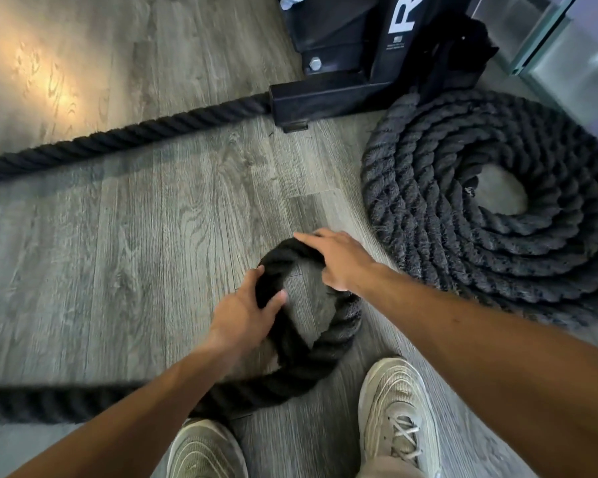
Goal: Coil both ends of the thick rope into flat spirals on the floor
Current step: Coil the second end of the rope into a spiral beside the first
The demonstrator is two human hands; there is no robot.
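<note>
The thick rope (311, 360) lies on the floor (152, 253), its near end bent into a first small loop. It looks heavy and stiff. The left hand (249, 312) grips the loop; the right hand (339, 260) presses flat, fingers straight. A finished coil (463, 236) sits right.

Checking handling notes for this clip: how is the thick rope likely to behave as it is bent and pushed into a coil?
The rope probably resists tight bends: its first loop keeps an open middle. It looks heavy, so the finished coil should stay flat. Its rough twist likely gives the left hand a sure hold.
</note>
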